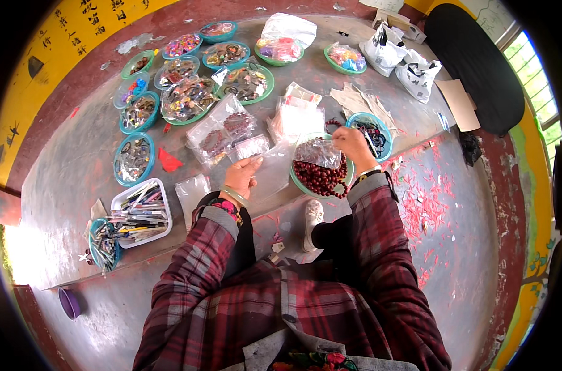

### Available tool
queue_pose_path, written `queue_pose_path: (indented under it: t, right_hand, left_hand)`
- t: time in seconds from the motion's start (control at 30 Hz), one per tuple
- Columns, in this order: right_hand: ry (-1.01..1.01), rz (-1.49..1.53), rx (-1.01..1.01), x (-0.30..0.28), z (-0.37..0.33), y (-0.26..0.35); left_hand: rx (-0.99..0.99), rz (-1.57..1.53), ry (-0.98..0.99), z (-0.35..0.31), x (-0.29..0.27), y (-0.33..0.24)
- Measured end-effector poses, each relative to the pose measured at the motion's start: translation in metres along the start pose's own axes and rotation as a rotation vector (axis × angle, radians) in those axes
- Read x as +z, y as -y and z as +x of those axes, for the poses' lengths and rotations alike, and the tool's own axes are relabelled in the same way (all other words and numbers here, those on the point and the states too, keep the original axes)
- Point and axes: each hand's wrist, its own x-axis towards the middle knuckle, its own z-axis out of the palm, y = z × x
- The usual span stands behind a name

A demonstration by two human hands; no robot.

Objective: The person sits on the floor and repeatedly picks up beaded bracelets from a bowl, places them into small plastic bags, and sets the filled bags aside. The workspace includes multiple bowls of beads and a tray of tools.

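Observation:
My left hand (239,179) is closed, thumb and fingers pinching the edge of a clear plastic bag (272,174). To its right stands a pale green bowl (297,181) of dark red bead strings (321,177), with a clear packet (316,152) lying over the beads. Above the right side of this bowl, my right hand (354,148) has its fingertips drawn together by the packet's edge. What they grip is too small to make out. A short curve of dark red beads (334,123) shows just beyond those fingers. Bagged bead strings (219,137) lie beyond my left hand.
A blue bowl of dark cords (372,135) sits beside my right hand. Bowls of small trinkets (188,99) crowd the far left. A white basket of pens (146,213) is at near left, white bags (410,68) at far right. Red scraps (420,204) litter the lower floor.

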Motion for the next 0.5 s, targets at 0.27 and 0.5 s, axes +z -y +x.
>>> queue_pose_path:
  t: [0.27, 0.5]
  right_hand:
    - [0.002, 0.261, 0.61, 0.008, -0.003, -0.094]
    - [-0.25, -0.437, 0.367, 0.043, 0.011, -0.06]
  left_hand:
    - [0.163, -0.168, -0.045, 0.002, 0.004, 0.002]
    - [0.235, -0.15, -0.144, 0.005, -0.002, 0.0]
